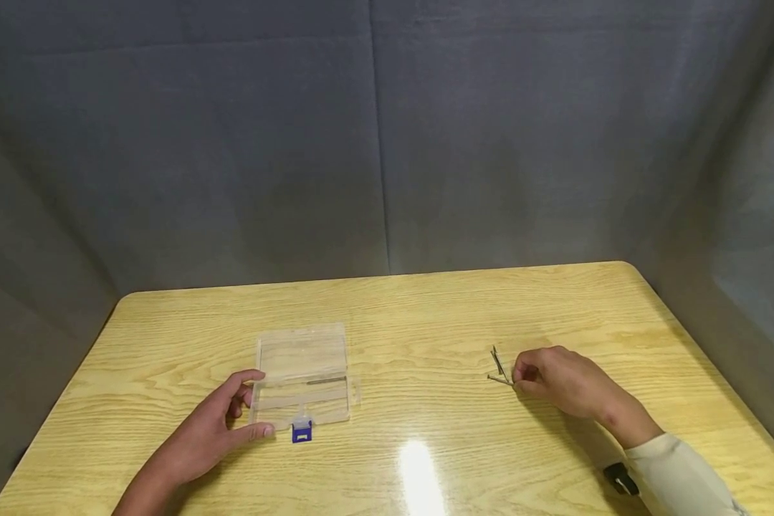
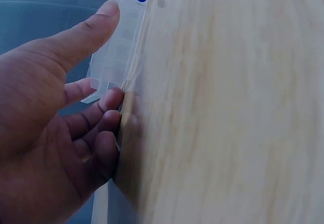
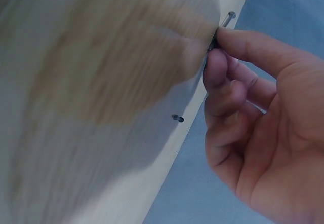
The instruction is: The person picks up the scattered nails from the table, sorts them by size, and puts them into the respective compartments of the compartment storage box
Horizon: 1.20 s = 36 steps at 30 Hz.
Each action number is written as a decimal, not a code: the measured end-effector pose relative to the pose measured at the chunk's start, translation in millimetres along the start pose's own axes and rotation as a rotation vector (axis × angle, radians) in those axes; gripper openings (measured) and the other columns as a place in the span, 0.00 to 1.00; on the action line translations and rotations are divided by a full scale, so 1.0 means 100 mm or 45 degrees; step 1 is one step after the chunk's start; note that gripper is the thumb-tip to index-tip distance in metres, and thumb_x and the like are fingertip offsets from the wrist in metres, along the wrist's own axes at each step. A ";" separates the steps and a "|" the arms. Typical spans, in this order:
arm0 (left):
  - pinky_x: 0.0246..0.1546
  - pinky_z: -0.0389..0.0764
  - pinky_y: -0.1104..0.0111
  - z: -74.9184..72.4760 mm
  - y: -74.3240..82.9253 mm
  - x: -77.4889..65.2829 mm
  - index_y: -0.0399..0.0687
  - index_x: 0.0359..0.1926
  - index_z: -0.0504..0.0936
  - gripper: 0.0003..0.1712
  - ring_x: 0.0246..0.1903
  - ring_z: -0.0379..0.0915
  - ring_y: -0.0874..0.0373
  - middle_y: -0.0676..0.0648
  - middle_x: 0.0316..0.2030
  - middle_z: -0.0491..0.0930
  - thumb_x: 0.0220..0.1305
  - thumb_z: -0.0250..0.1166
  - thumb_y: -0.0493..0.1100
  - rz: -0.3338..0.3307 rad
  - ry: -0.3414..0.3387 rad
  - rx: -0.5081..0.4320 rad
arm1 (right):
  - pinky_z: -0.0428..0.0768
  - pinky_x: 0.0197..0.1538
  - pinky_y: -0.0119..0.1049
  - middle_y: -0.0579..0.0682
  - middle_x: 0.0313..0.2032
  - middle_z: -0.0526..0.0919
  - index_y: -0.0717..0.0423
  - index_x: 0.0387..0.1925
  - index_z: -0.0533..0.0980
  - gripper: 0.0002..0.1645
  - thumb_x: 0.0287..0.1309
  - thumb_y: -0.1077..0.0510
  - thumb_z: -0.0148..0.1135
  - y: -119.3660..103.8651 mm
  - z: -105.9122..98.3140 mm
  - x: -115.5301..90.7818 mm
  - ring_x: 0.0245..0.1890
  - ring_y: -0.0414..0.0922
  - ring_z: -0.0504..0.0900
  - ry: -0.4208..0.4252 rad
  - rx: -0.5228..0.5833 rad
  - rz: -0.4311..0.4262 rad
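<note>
Nails: at least three together toward the table's right edge, exact count unclear; one more in the open box. Right hand: pinches one nail. Box: one, toward the left edge. Left hand: loosely spread, touching its left side.

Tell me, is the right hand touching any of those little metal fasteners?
Touching: the right wrist view shows the right hand pinching a metal fastener between its fingers, one end sticking out.
</note>
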State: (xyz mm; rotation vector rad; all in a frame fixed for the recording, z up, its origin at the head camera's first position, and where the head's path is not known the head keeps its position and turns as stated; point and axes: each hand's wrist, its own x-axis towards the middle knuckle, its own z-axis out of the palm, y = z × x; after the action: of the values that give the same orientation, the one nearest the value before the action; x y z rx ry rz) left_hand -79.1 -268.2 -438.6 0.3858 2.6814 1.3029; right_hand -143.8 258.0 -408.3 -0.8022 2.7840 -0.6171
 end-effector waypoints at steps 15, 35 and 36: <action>0.30 0.66 0.64 0.01 0.00 -0.01 0.43 0.68 0.69 0.37 0.35 0.60 0.55 0.46 0.40 0.66 0.63 0.76 0.47 0.033 0.009 -0.014 | 0.68 0.28 0.32 0.33 0.24 0.72 0.42 0.28 0.76 0.15 0.69 0.63 0.64 0.02 0.02 0.01 0.23 0.32 0.66 -0.045 -0.022 -0.120; 0.30 0.66 0.65 0.01 0.01 -0.01 0.43 0.67 0.69 0.37 0.34 0.60 0.55 0.46 0.40 0.66 0.63 0.76 0.46 0.020 0.009 -0.015 | 0.71 0.28 0.31 0.34 0.25 0.72 0.44 0.29 0.75 0.15 0.68 0.65 0.65 0.00 -0.05 0.02 0.24 0.32 0.68 -0.065 0.118 -0.237; 0.30 0.66 0.65 0.01 0.01 -0.02 0.43 0.67 0.69 0.37 0.34 0.60 0.55 0.46 0.40 0.66 0.63 0.76 0.46 0.021 0.009 -0.013 | 0.71 0.29 0.31 0.33 0.25 0.72 0.43 0.29 0.74 0.16 0.67 0.66 0.65 -0.01 -0.06 0.02 0.24 0.32 0.69 -0.066 0.142 -0.246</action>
State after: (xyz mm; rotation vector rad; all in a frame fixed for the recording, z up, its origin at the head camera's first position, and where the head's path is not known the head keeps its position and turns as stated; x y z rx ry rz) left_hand -77.1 -267.0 -438.7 0.4035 2.6816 1.3247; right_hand -146.2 258.5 -402.7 -1.0549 2.6188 -0.7646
